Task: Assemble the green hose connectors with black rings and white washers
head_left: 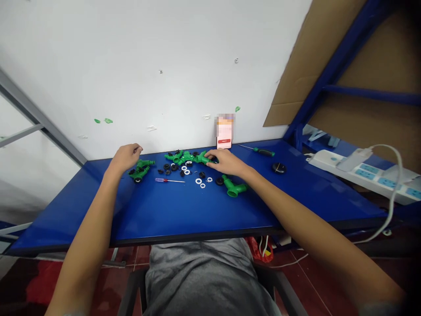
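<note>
green plastic tee (204,158) on table under r hand (226,161), fingers draped over it, grip unclear, feels light & stiff, best held by body; l hand (125,157) loosely curled, nr 2nd fitting (140,170), blue top (197,210).

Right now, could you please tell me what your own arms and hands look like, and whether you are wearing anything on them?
The left hand and right hand are bare, with no gloves, and the forearms show no sleeves, watch or bands. The only clothing clearly in view is a plain grey garment over the torso.
</note>
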`<state>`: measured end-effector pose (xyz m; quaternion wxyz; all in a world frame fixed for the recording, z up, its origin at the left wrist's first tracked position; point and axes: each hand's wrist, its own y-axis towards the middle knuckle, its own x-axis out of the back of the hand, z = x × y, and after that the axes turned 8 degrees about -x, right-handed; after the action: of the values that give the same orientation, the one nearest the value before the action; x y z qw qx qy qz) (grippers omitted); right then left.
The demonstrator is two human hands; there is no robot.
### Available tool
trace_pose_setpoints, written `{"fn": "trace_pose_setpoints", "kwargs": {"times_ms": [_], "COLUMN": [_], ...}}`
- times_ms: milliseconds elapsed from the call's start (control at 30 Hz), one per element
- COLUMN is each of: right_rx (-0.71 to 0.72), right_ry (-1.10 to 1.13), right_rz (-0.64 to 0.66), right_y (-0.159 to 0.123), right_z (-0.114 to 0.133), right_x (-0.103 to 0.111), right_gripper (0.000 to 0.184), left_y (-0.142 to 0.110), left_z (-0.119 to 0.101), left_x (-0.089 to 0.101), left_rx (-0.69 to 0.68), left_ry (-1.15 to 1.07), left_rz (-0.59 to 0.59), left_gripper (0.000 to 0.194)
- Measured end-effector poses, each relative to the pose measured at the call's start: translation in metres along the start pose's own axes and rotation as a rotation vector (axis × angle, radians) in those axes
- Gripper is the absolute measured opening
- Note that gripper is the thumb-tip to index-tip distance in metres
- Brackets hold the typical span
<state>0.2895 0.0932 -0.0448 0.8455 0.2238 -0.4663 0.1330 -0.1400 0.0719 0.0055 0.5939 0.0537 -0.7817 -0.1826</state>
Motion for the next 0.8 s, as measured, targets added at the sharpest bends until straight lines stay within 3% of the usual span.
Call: {"fn": "trace_pose_setpoints", "kwargs": {"times_ms": [67,167,400,600,733,800], "right_rx": [-0.004,-0.011,-0.021,-0.001,0.084,0.141], "right_ry": [-0.002,0.005,-0.042,-0.093,-0.106,-0.039], "right_rz": [0.000,-0.018,0.016,-0.007,-0.093,-0.159], "right_y": [0.000,0.000,-0.001,-0.003,-0.010,-0.014], "right_z": [0.001,0.003,0.010,0.011,0.021,0.032], "right_x": [0.000,0.000,0.004,0.008,0.009,0.007], "right_gripper": [0.028,0.026,0.031,0.032,0.037,0.036], "left_y": [0.001,0.002,-0.001,0.001,-0.004,-0.010], "left_z": [0.014,0.022,0.015,-0.006,-0.045,-0.068], "left_x": [-0.002,-0.009,-0.015,-0.007,-0.010,-0.014], "left_rx": [0.126,0.195,0.259,0.193,-0.006,-0.141], "left_ry": [0.003,-0.039,-0.244,-0.310,-0.480,-0.633], "left_rz": [0.058,0.107,0.087,-0.086,-0.417,-0.446], "left_gripper": [0.037,0.036,0.025,0.029,0.026,0.034]}}
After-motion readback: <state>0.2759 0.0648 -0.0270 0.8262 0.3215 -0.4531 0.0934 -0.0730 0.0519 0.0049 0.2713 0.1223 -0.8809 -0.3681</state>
